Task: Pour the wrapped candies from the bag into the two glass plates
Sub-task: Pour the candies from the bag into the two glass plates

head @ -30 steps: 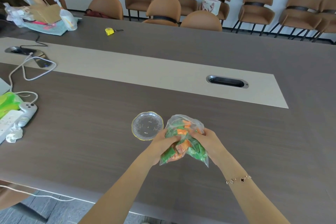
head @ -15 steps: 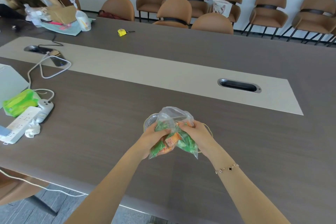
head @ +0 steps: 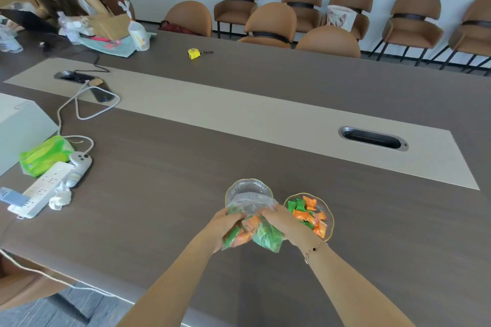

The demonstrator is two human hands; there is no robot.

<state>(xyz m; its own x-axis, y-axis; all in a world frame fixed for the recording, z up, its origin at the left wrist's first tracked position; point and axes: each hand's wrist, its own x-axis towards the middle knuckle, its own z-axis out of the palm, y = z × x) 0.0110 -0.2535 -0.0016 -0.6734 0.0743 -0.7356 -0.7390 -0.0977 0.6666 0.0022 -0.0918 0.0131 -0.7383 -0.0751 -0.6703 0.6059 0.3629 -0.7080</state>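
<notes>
A clear plastic bag (head: 259, 233) of green and orange wrapped candies is held above the table's near side. My left hand (head: 225, 223) grips its left side and my right hand (head: 279, 219) grips its right side. The bag's open mouth tilts away from me over the left glass plate (head: 245, 188), which holds no candies. To the right, the second glass plate (head: 329, 216) holds green and orange candies (head: 308, 212); my right wrist covers its near edge.
A power strip (head: 39, 191), a crumpled tissue (head: 61, 198), a white controller (head: 79, 164) and a green tissue pack (head: 43, 154) lie at the left. A cable slot (head: 372, 138) sits in the beige strip. A person sits far left behind clutter. Chairs line the far side.
Both hands have kept hold of the bag and tipped its mouth forward over the left plate. The view has shifted, and the right plate with candies now shows.
</notes>
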